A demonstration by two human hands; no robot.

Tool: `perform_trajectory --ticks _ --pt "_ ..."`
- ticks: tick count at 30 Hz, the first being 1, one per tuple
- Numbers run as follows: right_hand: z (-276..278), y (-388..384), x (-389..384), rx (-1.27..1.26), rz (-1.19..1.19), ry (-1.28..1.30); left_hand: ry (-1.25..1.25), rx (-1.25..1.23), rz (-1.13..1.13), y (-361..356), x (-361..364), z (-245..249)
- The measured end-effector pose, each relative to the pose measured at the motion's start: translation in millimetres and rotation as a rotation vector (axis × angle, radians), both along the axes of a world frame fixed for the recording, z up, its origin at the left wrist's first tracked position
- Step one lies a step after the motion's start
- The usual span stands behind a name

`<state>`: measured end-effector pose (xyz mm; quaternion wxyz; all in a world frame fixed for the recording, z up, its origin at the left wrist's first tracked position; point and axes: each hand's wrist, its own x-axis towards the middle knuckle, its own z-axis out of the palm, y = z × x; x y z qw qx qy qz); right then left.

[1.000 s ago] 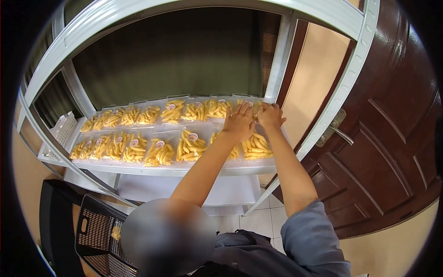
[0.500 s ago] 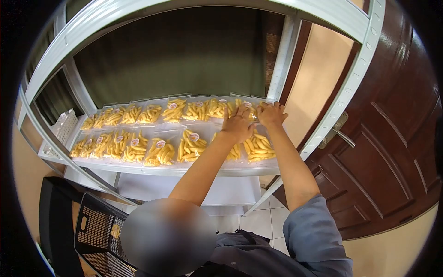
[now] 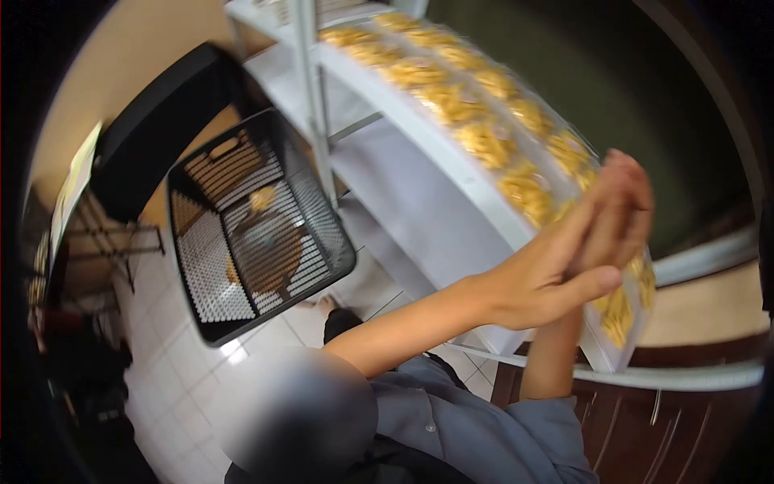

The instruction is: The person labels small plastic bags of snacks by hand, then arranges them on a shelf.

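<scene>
Blur softens everything. Left hand (image 3: 548,278), fingers stretched open, hides most of right hand (image 3: 633,198) above shelved snack bags (image 3: 484,141); whether that one grips anything cannot be told.

The clear bags of yellow snack sticks (image 3: 484,141) lie flat on the white shelf (image 3: 419,133). They are packed side by side in two rows, one along the front edge and one behind it, each bag close against the next. They are all blurred, so I can't make out any print. The end bag (image 3: 617,310) sits at the shelf's right end by the front edge, partly hidden behind my left hand (image 3: 556,274). I can't tell whether my fingers touch it.
</scene>
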<state>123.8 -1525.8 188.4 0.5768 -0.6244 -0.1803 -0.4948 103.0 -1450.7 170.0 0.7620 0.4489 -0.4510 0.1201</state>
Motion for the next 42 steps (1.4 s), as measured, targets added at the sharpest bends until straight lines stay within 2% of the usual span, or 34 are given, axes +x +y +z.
perform_trajectory --ticks 1,2,3,4,5,6,7,8,9,10,12,13,14,15,16,17,18,20,22,24,25,26,28,30,32,34,36,38,40,42 --pt "-16.6 32.0 6.8 -0.201 0.029 -0.025 0.106 -0.120 -0.009 23.6 0.6 -5.3" --pt "-42.7 58.1 20.4 -0.324 0.063 0.039 0.334 -0.172 -0.048 42.7 16.2 -25.7" --pt "-57.0 87.6 20.1 -0.524 0.116 0.127 0.399 -0.226 -0.003 80.6 9.8 -30.9" --pt "-74.7 114.9 23.2 -0.594 0.257 0.240 0.589 -0.187 0.115 106.8 12.7 -56.3" --pt "-97.5 142.3 24.9 -0.629 0.343 0.245 0.763 -0.288 0.090 131.9 11.0 -75.8" --pt "-110.5 166.2 27.1 -0.705 0.532 0.167 0.969 -0.372 0.081 160.1 5.8 -82.6" --pt "-129.1 184.5 27.3 -0.880 0.623 0.192 1.001 -0.394 0.129 183.0 -0.8 -102.9" --pt "-153.3 204.9 32.0 -0.997 0.687 0.136 1.106 -0.526 0.043 210.8 -9.1 -143.9" --pt "-169.4 224.0 36.5 -1.085 0.825 0.184 1.169 -0.612 -0.059 240.1 -24.4 -156.6" --pt "-191.1 242.1 46.3 -1.181 0.799 0.158 1.157 -0.742 0.097 256.6 -34.1 -157.2" --pt "-252.9 279.1 68.2 -1.071 0.970 0.606 1.081 -0.832 0.349 304.1 -69.0 -178.1" --pt "-283.9 292.2 79.1 -1.113 0.930 0.705 0.893 -1.268 0.203 331.2 -90.4 -196.6" --pt "-316.4 304.5 91.4 -1.151 0.888 0.803 1.048 -0.897 0.723 350.2 -107.3 -199.3" --pt "-349.7 317.4 104.0 -1.118 0.900 0.854 1.066 -0.686 1.056 368.6 -118.8 -209.6" --pt "-383.6 331.0 116.1 -1.085 0.912 0.906 1.150 -0.374 1.484 389.7 -134.6 -231.8" --pt "-421.4 347.0 129.5 -0.962 0.885 1.099 1.230 0.352 1.845 401.8 -142.2 -233.0" --pt "-447.9 363.2 142.2 -0.833 0.849 1.289 1.335 0.793 1.907 411.6 -146.1 -234.8" --pt "-469.1 393.5 169.2 -0.608 0.714 1.474 1.454 0.781 1.752 423.1 -148.7 -258.7" --pt "-534.2 420.9 199.5 -0.555 0.489 1.471 1.561 0.660 1.632 429.4 -142.0 -267.9" --pt "-553.9 443.8 227.9 -0.725 0.367 1.454 1.622 0.661 1.695 428.7 -124.4 -257.9" --pt "-551.6 457.5 234.7 -0.810 0.209 1.507 1.659 0.713 1.718 427.0 -125.1 -259.8" --pt "-548.0 469.2 240.0 -0.781 0.185 1.603 1.695 0.767 1.738 425.6 -127.5 -264.1" --pt "-548.2 495.4 240.2 -0.744 -0.037 1.720 1.654 0.846 1.813 424.7 -129.4 -270.6" --pt "-537.0 503.9 239.6 -0.849 -0.038 1.835 1.726 0.818 1.779 422.6 -127.3 -270.8" --pt "-534.9 508.1 236.0 -0.918 -0.098 1.737 1.646 1.132 1.873 418.7 -137.6 -279.8" --pt "-554.0 506.1 237.7 -0.963 -0.230 1.592 1.692 1.064 1.858 417.8 -134.2 -277.1" --pt "-561.1 495.8 246.5 -0.794 -0.120 1.666 1.750 1.093 1.852 417.5 -132.3 -275.0" --pt "-565.2 491.4 252.4 -0.646 -0.117 1.770 1.765 1.021 1.812 419.6 -130.7 -271.8" --pt "-567.4 486.9 248.3 -0.553 -0.107 1.645 1.726 1.029 1.833 419.1 -133.2 -274.0" --pt "-579.9 484.6 243.3 -0.504 -0.079 1.371 1.702 0.997 1.830 419.5 -137.1 -277.9"
